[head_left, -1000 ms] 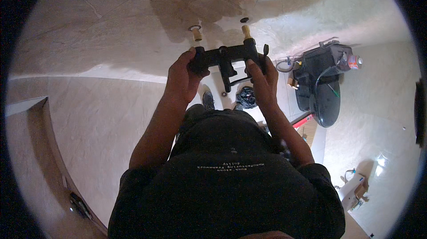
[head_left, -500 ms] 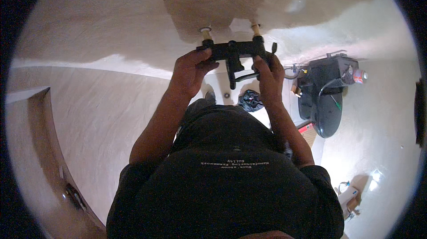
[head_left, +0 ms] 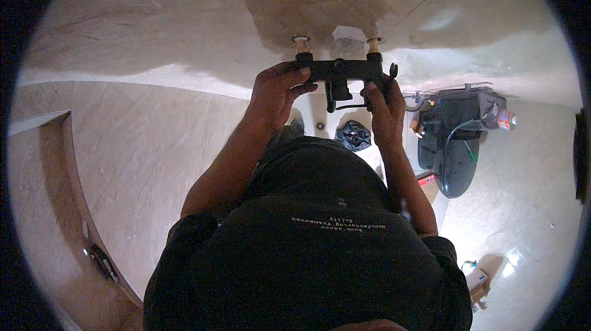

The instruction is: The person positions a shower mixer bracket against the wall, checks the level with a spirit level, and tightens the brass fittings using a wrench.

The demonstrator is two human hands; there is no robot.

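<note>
Wall: a pale tiled wall (head_left: 154,41) with a darker wet-looking patch sits behind both hands.
Left pipe end: a small brass pipe end (head_left: 301,43) sticks out of the wall, just above the left hand.
Left hand: the left hand (head_left: 277,88) is closed around the left end of the black tap.
Black tap: the black tap (head_left: 345,71) is held between both hands, right up at the two pipe ends.
Right pipe end: a second brass pipe end (head_left: 373,44) is just above the right hand.
Right hand: the right hand (head_left: 383,108) grips the right end of the tap.
Black bag: a black bag (head_left: 458,140) with tools lies on the floor, to the right of the right hand.
</note>
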